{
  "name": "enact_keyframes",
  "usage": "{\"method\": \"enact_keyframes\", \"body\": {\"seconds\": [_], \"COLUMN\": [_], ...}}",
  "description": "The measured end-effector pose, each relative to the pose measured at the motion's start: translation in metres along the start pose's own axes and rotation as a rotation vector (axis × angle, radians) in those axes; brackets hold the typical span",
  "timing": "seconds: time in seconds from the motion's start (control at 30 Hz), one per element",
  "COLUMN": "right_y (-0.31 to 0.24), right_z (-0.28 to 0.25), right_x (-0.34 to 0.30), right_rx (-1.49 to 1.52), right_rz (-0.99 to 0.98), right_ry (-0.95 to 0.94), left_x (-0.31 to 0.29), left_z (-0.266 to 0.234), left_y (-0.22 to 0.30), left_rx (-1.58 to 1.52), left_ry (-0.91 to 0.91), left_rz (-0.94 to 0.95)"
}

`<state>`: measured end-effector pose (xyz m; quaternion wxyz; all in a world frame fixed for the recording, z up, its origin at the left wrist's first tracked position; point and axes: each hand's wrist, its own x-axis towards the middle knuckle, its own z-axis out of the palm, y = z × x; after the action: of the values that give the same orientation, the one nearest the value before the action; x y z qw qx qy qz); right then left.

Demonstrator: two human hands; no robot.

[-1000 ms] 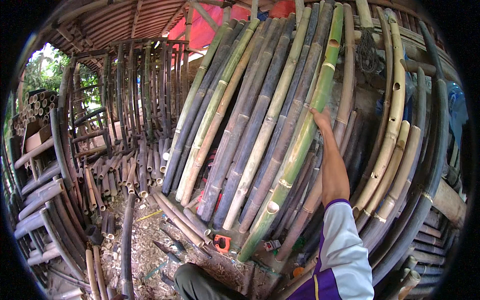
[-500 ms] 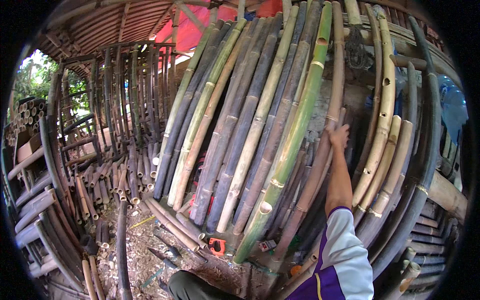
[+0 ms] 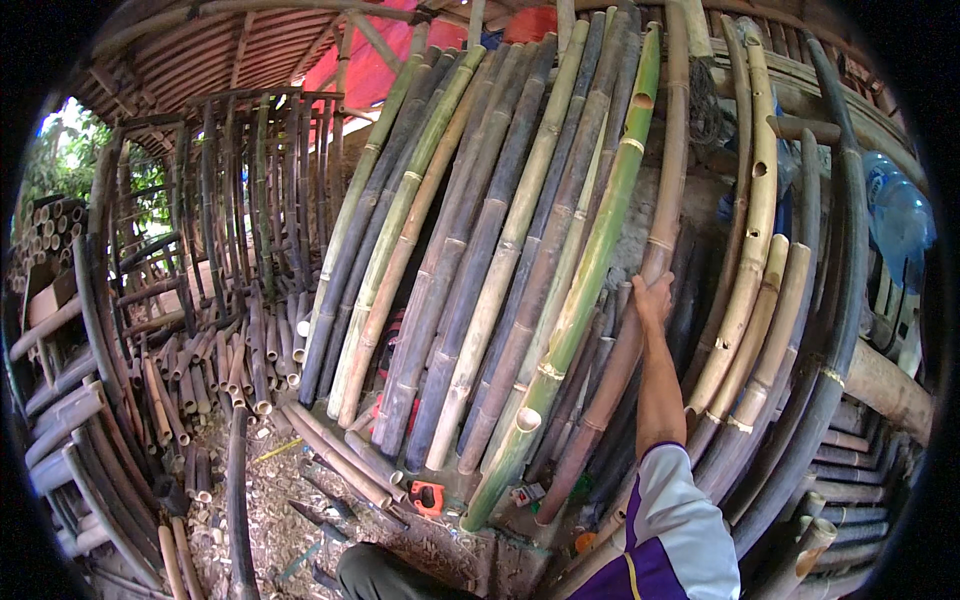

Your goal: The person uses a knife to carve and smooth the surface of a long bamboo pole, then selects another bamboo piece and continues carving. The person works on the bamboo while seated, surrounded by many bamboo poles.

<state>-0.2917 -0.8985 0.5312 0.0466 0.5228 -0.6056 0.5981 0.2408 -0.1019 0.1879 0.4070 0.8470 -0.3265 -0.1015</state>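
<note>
My right hand [image 3: 655, 299] is closed around a long brown bamboo pole [image 3: 662, 225], about midway along its length. This pole leans upright with the others, its foot on the ground. Just left of it stands a green bamboo pole [image 3: 592, 280] with an opening cut near its top and an open lower end. Shorter dark bamboo pieces [image 3: 572, 405] stand in the shadow between and behind these two. My right arm reaches up from the lower edge in a white and purple sleeve. My left hand is out of view.
A row of bamboo poles [image 3: 520, 220] leans left of the green one. More poles [image 3: 757, 200], some with holes, stand at right. An orange-handled tool [image 3: 428, 498] lies on the ground among wood chips [image 3: 285, 520]. Cut bamboo pieces [image 3: 205, 375] are piled at left.
My right hand has moved left and slightly down, closing on the brown pole. The view has shifted a little.
</note>
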Motion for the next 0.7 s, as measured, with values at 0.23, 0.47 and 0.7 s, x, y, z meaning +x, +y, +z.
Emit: {"method": "enact_keyframes", "body": {"seconds": [0.23,0.47,0.7], "right_y": [0.000,0.024,0.042], "right_z": [-0.034,-0.047,-0.033], "right_x": [0.011,0.002,-0.004], "right_rx": [-0.058,-0.049,-0.027], "right_rz": [-0.162,-0.149,-0.079], "right_ry": [0.101,0.102,0.109], "left_x": [-0.003,0.007,0.006], "left_z": [0.000,0.005,0.005], "left_y": [0.024,0.009,0.008], "left_rx": [-0.267,-0.273,-0.263], "left_ry": [-0.068,-0.109,-0.079], "left_rz": [-0.030,0.028,0.025]}}
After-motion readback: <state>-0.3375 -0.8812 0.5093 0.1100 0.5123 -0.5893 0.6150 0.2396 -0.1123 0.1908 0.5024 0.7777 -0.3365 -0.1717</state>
